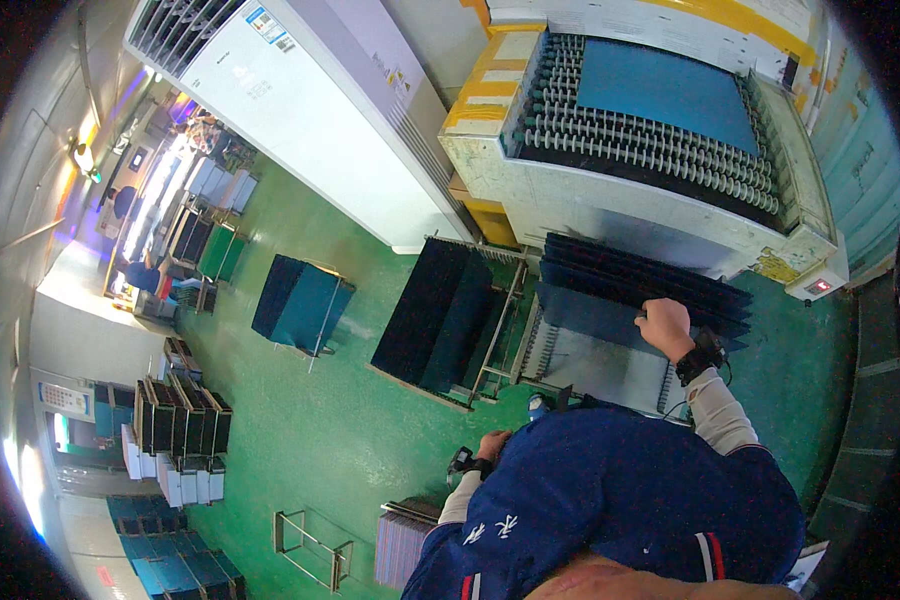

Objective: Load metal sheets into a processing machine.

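Right hand (664,323) up front, fingers curled over the near edge of a dark blue panel (590,315), and it looks clamped on that edge. That panel is the closest of a row of panels (650,280) standing on edge in a metal rack (610,368), just ahead of the hand. A black strap sits on that wrist, with a pale sleeve behind it. Left hand (492,445) hangs low and well apart from the right, close to the body over the green floor (350,420); the fingers seem loosely curled, but whether it grips anything cannot be told. It too wears a black wrist strap. Between and ahead of the two hands, a second rack of panels (440,315) leans on its frame. Beyond the right hand stands a machine (650,200) with rollers and a blue sheet (665,90) on top. Far off to the left of the left hand, a blue cart (300,305) stands alone, and below that hand lies a pale stack (402,545) of boards.
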`<state>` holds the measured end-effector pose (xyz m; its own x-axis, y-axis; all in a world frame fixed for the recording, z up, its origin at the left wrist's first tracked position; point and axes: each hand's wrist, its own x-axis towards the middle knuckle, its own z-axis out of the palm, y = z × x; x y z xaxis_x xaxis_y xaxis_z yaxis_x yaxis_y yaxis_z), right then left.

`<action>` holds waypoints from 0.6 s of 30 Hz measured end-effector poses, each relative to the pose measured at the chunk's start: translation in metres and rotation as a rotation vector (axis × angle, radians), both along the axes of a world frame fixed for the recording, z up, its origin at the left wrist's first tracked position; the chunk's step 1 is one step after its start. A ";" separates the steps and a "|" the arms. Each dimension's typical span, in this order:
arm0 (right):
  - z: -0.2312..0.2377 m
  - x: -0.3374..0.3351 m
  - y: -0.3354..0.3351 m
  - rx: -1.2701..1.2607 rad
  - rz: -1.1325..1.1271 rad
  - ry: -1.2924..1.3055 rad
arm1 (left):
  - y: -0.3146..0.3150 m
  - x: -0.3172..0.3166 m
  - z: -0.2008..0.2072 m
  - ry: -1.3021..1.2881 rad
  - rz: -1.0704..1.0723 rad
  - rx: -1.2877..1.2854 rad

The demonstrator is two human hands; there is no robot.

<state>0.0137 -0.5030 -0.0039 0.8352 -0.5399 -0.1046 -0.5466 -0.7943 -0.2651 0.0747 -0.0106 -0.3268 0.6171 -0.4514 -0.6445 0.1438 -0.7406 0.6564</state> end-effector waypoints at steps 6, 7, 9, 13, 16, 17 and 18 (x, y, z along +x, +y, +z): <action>0.007 0.001 0.001 0.021 -0.025 0.026 | -0.013 0.001 0.019 0.262 0.337 0.053; 0.008 0.001 0.001 0.020 -0.022 0.028 | -0.011 0.003 0.014 0.249 0.301 0.077; 0.010 0.003 0.002 0.024 -0.020 0.041 | -0.006 0.002 0.005 0.233 0.268 0.100; 0.008 0.001 0.001 0.019 -0.034 0.068 | -0.016 0.001 0.023 0.227 0.297 0.096; 0.004 -0.002 0.001 0.011 -0.039 0.052 | -0.019 0.002 0.033 0.229 0.297 0.096; 0.005 -0.002 0.002 0.011 -0.036 0.050 | -0.015 0.001 0.024 0.240 0.307 0.082; 0.006 -0.002 0.002 0.008 -0.026 0.040 | -0.009 -0.001 0.016 0.240 0.310 0.081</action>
